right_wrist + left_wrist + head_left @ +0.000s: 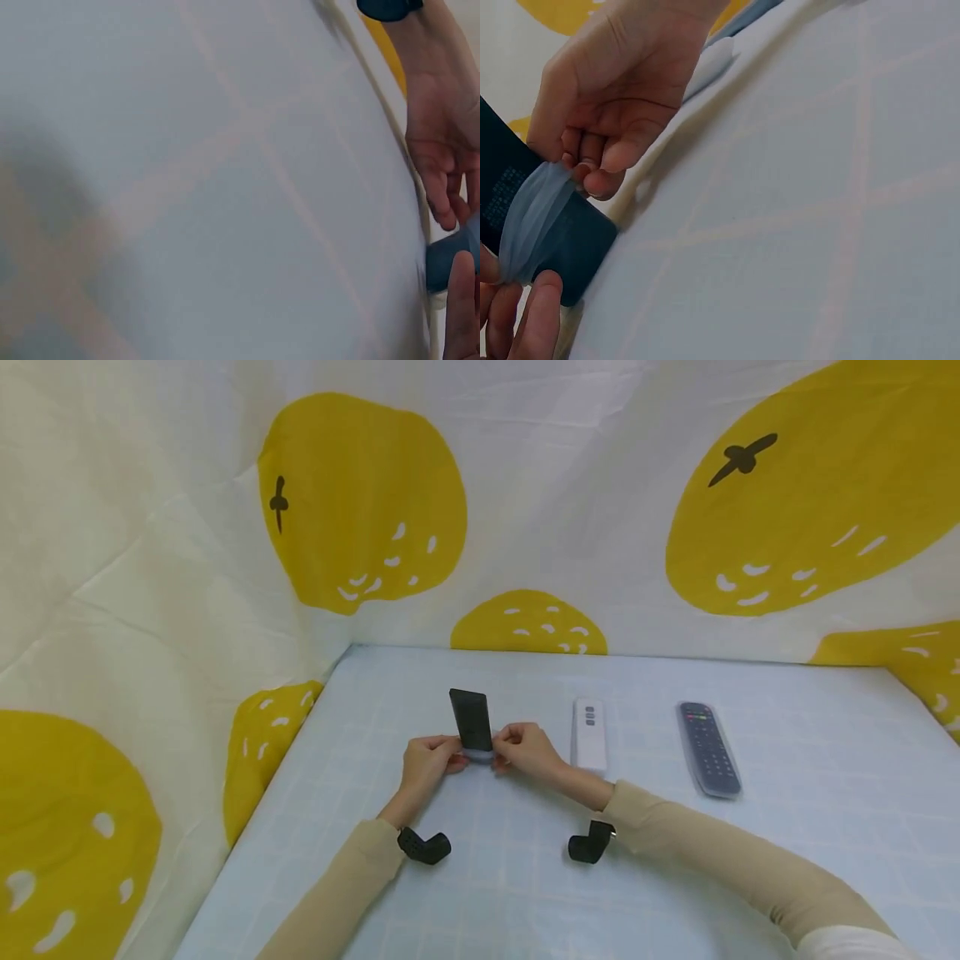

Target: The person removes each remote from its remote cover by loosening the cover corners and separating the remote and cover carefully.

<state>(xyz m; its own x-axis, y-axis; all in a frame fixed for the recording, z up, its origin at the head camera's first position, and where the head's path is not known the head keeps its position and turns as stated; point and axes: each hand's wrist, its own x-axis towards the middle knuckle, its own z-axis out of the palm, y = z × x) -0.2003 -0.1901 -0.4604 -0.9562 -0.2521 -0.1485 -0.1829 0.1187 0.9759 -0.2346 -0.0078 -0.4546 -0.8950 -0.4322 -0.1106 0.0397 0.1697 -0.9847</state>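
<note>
A flat dark slab, seemingly a remote control (471,720), stands upright and slightly tilted on the table between both hands. A translucent plastic sleeve (536,217) is bunched in folds around its lower part, leaving the bottom end bare. On one side, my left hand (427,767) pinches the sleeve's edge between thumb and fingers. Opposite it, my right hand (531,752) pinches the other edge, as the left wrist view shows. The right wrist view catches only the slab's end (442,264) at its edge. Small print covers part of the slab's face.
To the right of my hands lies a white remote (590,735), and farther right a dark grey remote (708,749) in a clear cover. A pale checked cloth (510,877) covers the table. Fruit-printed curtains (555,510) hang behind and at left.
</note>
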